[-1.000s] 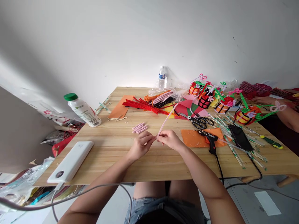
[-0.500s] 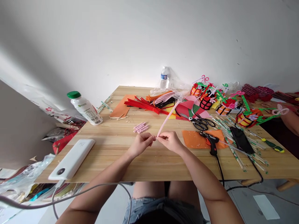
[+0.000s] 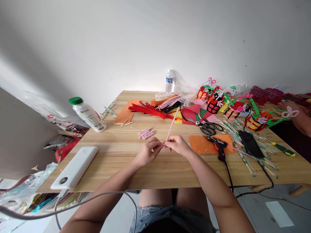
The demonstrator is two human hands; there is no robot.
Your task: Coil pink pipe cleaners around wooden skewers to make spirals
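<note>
A pale pink pipe cleaner [image 3: 173, 124] rises from between my hands, its free end pointing up and away. My right hand [image 3: 178, 145] pinches it near its lower end. Close beside it, almost fingertip to fingertip, my left hand [image 3: 150, 151] is closed on that same lower end; whether the end is wound round something small is hidden by the fingers. Just beyond my left hand lie several pink coiled pipe cleaners [image 3: 146, 133] in a row. Both hands are above the wooden table [image 3: 121, 168].
A glue gun [image 3: 220, 147] rests on orange felt, with scissors [image 3: 209, 127] behind. Red pipe cleaners [image 3: 148, 110] lie farther back. At right are a phone [image 3: 250, 144], wrapped sticks and small flower baskets [image 3: 232, 111]; at left, a power bank [image 3: 75, 166] and bottle [image 3: 88, 115]. Another person's hand [image 3: 288, 106] shows far right.
The pink pipe cleaner's upright part is shorter and straighter now, its tip lower. My hands stay close together, with the left fingers slightly shifted. The other person's hand has moved left.
</note>
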